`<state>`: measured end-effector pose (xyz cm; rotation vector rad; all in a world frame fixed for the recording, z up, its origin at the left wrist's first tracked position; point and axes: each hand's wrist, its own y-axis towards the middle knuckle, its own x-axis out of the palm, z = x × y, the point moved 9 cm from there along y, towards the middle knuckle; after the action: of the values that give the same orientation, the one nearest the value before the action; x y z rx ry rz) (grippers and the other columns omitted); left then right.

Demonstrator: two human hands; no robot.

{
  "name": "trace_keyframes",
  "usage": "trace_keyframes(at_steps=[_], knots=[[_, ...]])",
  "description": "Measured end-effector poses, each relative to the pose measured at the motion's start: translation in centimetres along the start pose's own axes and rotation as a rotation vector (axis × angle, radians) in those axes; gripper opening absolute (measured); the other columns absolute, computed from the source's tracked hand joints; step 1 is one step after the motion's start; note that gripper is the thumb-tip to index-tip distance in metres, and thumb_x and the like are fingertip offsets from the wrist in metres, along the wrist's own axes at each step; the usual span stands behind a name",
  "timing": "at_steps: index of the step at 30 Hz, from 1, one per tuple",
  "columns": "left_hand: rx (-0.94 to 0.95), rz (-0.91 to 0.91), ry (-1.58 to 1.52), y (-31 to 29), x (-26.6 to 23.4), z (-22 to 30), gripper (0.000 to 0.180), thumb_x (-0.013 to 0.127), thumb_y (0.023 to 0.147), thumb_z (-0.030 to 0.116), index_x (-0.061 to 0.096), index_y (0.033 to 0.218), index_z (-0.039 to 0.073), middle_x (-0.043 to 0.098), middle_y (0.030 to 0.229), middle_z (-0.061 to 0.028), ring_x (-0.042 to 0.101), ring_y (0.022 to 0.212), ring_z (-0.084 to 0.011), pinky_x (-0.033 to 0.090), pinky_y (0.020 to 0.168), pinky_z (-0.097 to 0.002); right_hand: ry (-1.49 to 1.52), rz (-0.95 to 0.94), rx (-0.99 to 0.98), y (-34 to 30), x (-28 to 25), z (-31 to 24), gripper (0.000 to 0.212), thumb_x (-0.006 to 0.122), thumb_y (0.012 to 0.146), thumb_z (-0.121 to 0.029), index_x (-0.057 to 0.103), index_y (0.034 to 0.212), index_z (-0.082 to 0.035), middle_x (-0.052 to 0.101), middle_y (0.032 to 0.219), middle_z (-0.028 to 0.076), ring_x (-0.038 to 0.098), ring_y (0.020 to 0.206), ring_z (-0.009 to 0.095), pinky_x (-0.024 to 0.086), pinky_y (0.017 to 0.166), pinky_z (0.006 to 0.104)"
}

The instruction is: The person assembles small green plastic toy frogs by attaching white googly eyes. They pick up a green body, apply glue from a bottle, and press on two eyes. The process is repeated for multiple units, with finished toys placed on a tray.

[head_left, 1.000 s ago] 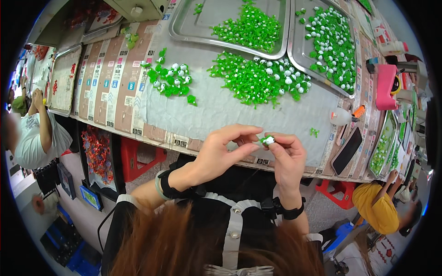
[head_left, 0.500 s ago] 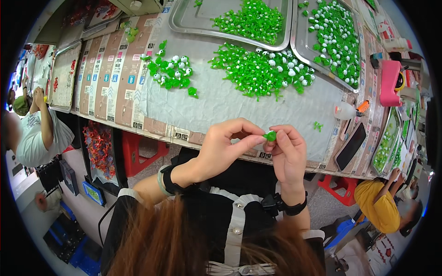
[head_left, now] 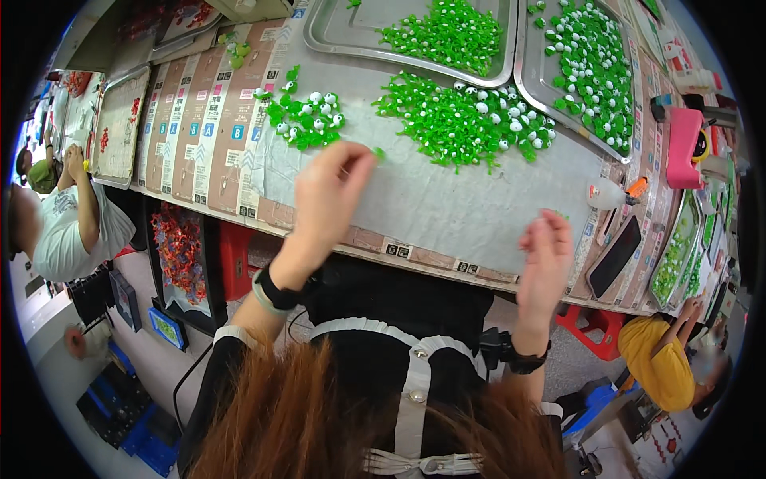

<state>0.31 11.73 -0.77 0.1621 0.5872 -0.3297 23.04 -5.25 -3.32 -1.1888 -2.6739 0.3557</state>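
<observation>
My left hand (head_left: 331, 191) is over the left part of the pale work sheet, thumb and fingers pinched together. A small green plastic piece (head_left: 379, 153) shows at its fingertips, blurred. Just beyond lies a loose group of green figures with white eyeball heads (head_left: 307, 120). My right hand (head_left: 546, 259) is at the sheet's right side, somewhat smeared by motion, its fingers slightly curled and apart. Behind its fingertips a bit of a small green part (head_left: 565, 215) peeks out; the hand hides the rest.
Green parts and white eyeballs (head_left: 455, 124) form a large heap on the sheet. Two metal trays (head_left: 343, 44) (head_left: 535, 88) of green pieces stand behind. At right are a phone (head_left: 614, 255), a bottle (head_left: 604, 194) and a pink tape dispenser (head_left: 684, 148). People sit at both sides.
My hands have come apart. The left went left and away from me with the green piece toward the group of eyeball figures; the right moved right to the lone green part.
</observation>
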Motion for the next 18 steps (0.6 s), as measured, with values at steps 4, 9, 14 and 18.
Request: trace_keyframes(at_steps=[4, 9, 14, 18], knots=[[0.236, 0.077, 0.139, 1.0, 0.3, 1.5, 0.009, 0.057, 0.067, 0.004, 0.054, 0.076, 0.003, 0.052, 0.070, -0.0074, 0.051, 0.064, -0.0193, 0.041, 0.058, -0.0275, -0.175, 0.340, -0.350, 2.4, -8.3, -3.7, 0.029, 0.052, 0.075, -0.004, 0.040, 0.101, 0.000, 0.046, 0.081, 0.003, 0.043, 0.071, 0.006, 0.035, 0.062, 0.0181], [0.352, -0.112, 0.195, 0.5, 6.3, 4.8, 0.010, 0.058, 0.067, 0.009, 0.054, 0.075, 0.004, 0.051, 0.075, -0.0085, 0.050, 0.075, -0.0237, 0.041, 0.062, -0.0315, -0.339, 0.409, -0.453, 4.7, -8.8, -6.0, 0.051, 0.057, 0.071, -0.004, 0.027, 0.113, -0.001, 0.046, 0.086, 0.006, 0.045, 0.082, 0.012, 0.035, 0.073, 0.0225], [0.307, -0.181, 0.263, 0.5, 7.6, 4.4, 0.012, 0.057, 0.067, 0.010, 0.054, 0.077, 0.004, 0.052, 0.074, -0.0092, 0.050, 0.071, -0.0264, 0.041, 0.061, -0.0325, -0.345, 0.187, -0.370, 8.2, -8.5, -4.9, 0.056, 0.060, 0.069, -0.006, 0.029, 0.115, 0.001, 0.047, 0.092, 0.009, 0.046, 0.086, 0.015, 0.035, 0.078, 0.0247], [0.197, -0.196, 0.118, 0.5, 6.2, 3.7, 0.013, 0.055, 0.070, 0.005, 0.055, 0.083, 0.002, 0.054, 0.077, -0.0082, 0.054, 0.066, -0.0209, 0.043, 0.058, -0.0274, -0.488, 0.208, -0.277, 10.0, -10.1, -3.7, 0.038, 0.058, 0.070, -0.004, 0.041, 0.103, 0.003, 0.049, 0.091, 0.009, 0.048, 0.082, 0.014, 0.038, 0.074, 0.0237]])
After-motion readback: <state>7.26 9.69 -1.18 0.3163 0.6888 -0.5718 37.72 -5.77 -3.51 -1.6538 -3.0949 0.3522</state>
